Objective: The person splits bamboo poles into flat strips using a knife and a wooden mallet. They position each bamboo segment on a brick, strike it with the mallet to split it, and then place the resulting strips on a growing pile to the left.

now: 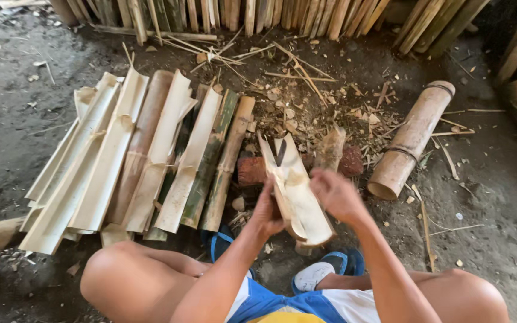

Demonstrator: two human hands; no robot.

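Observation:
I sit on the ground with a split bamboo section held upright and tilted in front of me. A dark blade is wedged in a crack near its top end. My left hand grips the section's left side low down. My right hand holds its right edge. The piece's lower end rests near my feet.
A row of split bamboo slats lies on the left. A whole bamboo tube lies on the right. A reddish brick and wood chips sit behind. Bamboo poles stand along the back. Blue sandals are on my feet.

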